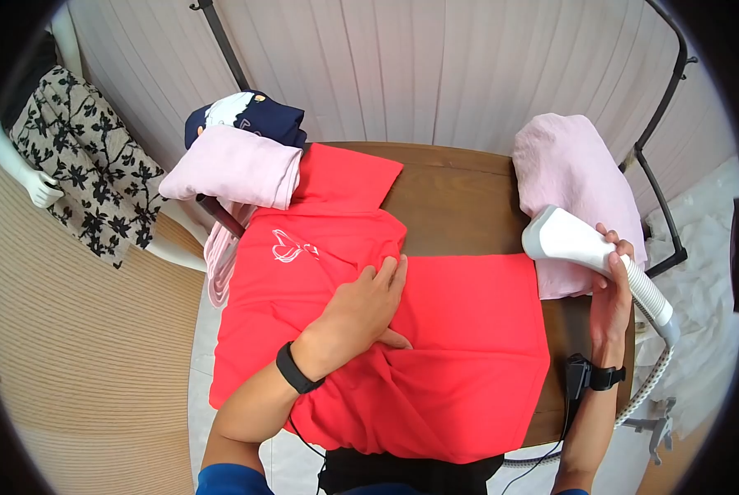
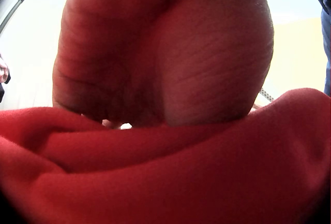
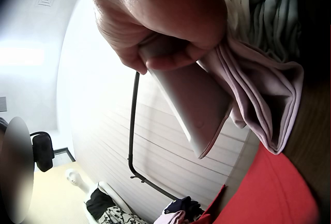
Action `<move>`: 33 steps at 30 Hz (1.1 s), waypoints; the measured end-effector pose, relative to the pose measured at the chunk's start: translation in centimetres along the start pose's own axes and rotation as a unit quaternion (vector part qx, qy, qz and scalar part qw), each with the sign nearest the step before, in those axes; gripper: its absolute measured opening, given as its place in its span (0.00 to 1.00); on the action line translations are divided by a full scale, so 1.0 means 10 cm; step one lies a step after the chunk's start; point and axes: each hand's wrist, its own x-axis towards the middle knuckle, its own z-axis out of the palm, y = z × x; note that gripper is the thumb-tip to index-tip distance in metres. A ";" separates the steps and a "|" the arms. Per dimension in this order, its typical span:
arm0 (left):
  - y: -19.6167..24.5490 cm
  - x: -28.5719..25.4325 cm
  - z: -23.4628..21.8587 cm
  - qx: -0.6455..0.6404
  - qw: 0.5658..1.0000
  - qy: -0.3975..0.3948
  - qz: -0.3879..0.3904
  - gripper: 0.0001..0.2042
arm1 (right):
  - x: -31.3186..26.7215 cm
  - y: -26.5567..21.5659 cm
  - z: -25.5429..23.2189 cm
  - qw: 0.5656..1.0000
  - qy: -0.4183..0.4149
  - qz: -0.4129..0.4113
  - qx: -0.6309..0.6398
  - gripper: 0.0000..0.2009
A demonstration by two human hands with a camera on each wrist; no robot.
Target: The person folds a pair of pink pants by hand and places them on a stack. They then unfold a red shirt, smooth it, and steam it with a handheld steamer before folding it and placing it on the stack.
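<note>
A red garment (image 1: 468,313) with a white line print lies spread over the brown table, wrinkled at its left and front parts. My left hand (image 1: 357,309) rests on it near the middle, fingers extended and palm down; in the left wrist view the palm (image 2: 165,53) hangs over red folds. At the right, my right hand (image 1: 615,285) grips the neck of a white steamer head (image 1: 571,237) with a ribbed hose, held over a pink cloth. The right wrist view shows fingers and thumb of the right hand (image 3: 165,27) round the steamer (image 3: 194,105).
Folded pink cloth (image 1: 233,165) and a navy garment (image 1: 283,120) lie at the back left. Another pink cloth (image 1: 580,165) covers the right back corner of the table (image 1: 452,198). A mannequin in a patterned skirt (image 1: 80,165) stands left; a dark rack frame (image 1: 662,107) rises behind.
</note>
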 end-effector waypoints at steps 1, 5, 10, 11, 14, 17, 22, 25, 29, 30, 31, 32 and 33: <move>0.00 0.00 -0.01 -0.001 1.000 0.001 -0.001 0.58 | 0.00 0.01 -0.02 1.000 0.001 0.000 -0.001 0.06; 0.00 0.00 0.00 -0.002 1.000 0.008 -0.003 0.57 | 0.01 0.03 -0.06 1.000 -0.019 0.000 0.017 0.06; 0.00 0.00 -0.01 -0.003 1.000 0.007 -0.001 0.57 | 0.02 0.03 -0.06 1.000 -0.021 0.002 0.023 0.06; 0.01 0.00 -0.01 -0.004 1.000 0.001 -0.003 0.57 | 0.02 0.03 -0.06 0.999 -0.023 0.000 0.026 0.06; 0.01 0.01 -0.01 -0.007 1.000 0.004 -0.002 0.57 | 0.01 0.02 -0.04 0.999 -0.022 0.000 0.027 0.06; 0.01 0.00 -0.02 -0.008 1.000 0.004 -0.005 0.57 | 0.00 0.02 -0.05 1.000 -0.019 0.001 0.024 0.06; 0.01 0.00 -0.01 -0.009 1.000 0.005 -0.003 0.57 | 0.00 0.01 0.00 1.000 -0.005 0.000 0.010 0.07; 0.00 0.00 -0.01 -0.009 1.000 0.002 -0.005 0.57 | 0.01 0.02 -0.01 1.000 -0.006 0.000 0.013 0.06; 0.01 0.00 -0.02 -0.012 1.000 -0.008 -0.009 0.57 | 0.01 0.02 -0.04 0.999 -0.020 0.009 0.024 0.06; 0.01 0.00 -0.02 -0.012 1.000 -0.009 -0.009 0.57 | 0.01 0.02 -0.05 1.000 -0.019 0.010 0.023 0.06; 0.01 0.01 -0.03 -0.014 1.000 -0.011 -0.010 0.57 | 0.01 0.02 -0.04 1.000 -0.019 0.011 0.023 0.06; 0.01 0.01 -0.03 -0.015 1.000 -0.012 -0.011 0.58 | 0.01 0.02 -0.04 1.000 -0.017 0.010 0.021 0.06; 0.01 0.01 -0.03 -0.016 1.000 -0.013 -0.011 0.58 | 0.01 0.02 -0.03 1.000 -0.015 0.009 0.018 0.06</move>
